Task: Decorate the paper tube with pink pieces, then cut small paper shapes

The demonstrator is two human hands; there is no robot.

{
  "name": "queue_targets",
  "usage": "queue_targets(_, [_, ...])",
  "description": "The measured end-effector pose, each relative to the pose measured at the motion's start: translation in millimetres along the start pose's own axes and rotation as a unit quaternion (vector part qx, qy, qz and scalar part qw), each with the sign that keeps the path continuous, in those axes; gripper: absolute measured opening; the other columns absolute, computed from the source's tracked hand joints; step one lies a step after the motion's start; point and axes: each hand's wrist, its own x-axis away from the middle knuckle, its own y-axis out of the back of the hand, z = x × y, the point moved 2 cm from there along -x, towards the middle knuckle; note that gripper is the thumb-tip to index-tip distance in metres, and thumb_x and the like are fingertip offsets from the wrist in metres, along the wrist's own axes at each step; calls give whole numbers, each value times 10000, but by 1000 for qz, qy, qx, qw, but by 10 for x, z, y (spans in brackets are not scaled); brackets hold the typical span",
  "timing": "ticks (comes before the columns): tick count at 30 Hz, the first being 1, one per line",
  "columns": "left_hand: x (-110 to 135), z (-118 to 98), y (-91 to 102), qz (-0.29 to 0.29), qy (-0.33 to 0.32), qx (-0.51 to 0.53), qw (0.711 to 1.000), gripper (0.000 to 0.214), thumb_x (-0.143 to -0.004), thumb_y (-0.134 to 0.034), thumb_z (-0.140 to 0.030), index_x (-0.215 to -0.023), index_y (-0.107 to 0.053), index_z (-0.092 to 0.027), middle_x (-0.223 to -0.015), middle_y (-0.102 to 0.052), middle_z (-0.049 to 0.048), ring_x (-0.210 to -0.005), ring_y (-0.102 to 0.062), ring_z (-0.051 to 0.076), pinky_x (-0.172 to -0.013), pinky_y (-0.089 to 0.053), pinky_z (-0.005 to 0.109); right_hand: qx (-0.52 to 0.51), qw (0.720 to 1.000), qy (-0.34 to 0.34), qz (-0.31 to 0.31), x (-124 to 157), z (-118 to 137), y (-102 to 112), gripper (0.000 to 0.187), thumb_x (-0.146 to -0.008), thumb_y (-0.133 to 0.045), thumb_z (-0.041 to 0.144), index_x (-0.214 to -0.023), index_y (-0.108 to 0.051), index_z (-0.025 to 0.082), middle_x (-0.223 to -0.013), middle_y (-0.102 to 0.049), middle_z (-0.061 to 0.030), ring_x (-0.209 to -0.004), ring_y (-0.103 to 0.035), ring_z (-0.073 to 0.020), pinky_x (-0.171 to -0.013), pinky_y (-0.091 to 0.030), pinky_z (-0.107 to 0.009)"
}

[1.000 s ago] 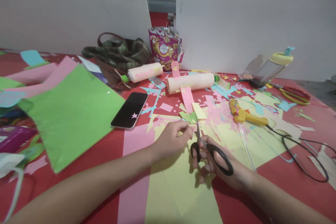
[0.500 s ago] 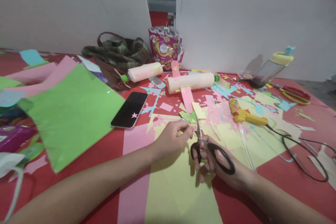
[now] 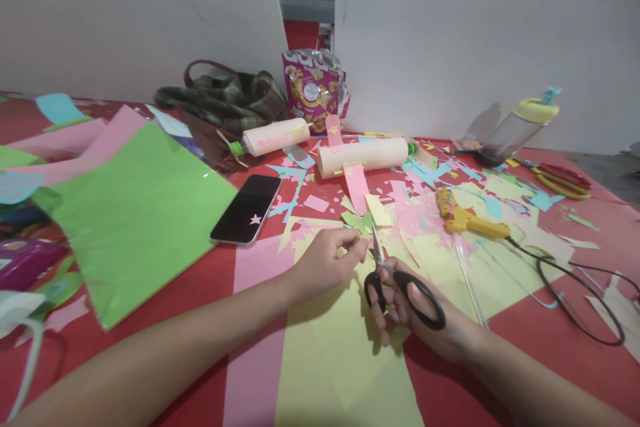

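My right hand (image 3: 400, 300) holds black-handled scissors (image 3: 419, 300), thumb through the larger loop and fingers at the smaller one. Their blades point up and away, lying close together. Just left of the blades, my left hand (image 3: 333, 257) is closed in a pinch on a tiny piece of pink paper, mostly hidden by the fingertips. Beneath both hands lie yellow paper sheets (image 3: 345, 373) over a pink sheet (image 3: 253, 347). A phone (image 3: 246, 209) with a pink paper star (image 3: 255, 219) on its screen rests beyond my left forearm.
Two paper-wrapped bottles (image 3: 365, 157) (image 3: 277, 137) lie behind the hands among paper scraps. To the right are a yellow glue gun (image 3: 473, 221) with a black cord, another pair of scissors (image 3: 560, 180) and a tilted clear bottle (image 3: 520, 130). Green sheets (image 3: 145, 213) cover the left; a snack bag (image 3: 315, 87) stands behind.
The scissors' blades have come closer together and tilt slightly left. Both hands stay in nearly the same place, my left still pinching the pink paper.
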Motion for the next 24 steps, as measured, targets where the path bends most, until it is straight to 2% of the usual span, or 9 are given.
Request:
queue_targets(10, [-10,10,14,19,0,-15,1000,300,-796,-342,-308,-535,-350,-161,-534,-313,-41,-527,-337,81,-515,-292,206,16,1000,8,-21,-7,13,-12,322,-715,-524,472,-814,-382,200,-681,-474,15,-493,-472,-82,-478,-422,-244])
queue_targets(24, [-34,18,16,30,29,35,999,287,-765,-370,-295,-515,-317,-163,-513,-259,-48,-483,-290,67,-445,-256,191,26,999,8,-34,-10,-2,17,317,-713,-526,468,-787,-378,197,-692,-485,14,-465,-478,-68,-373,-394,-181])
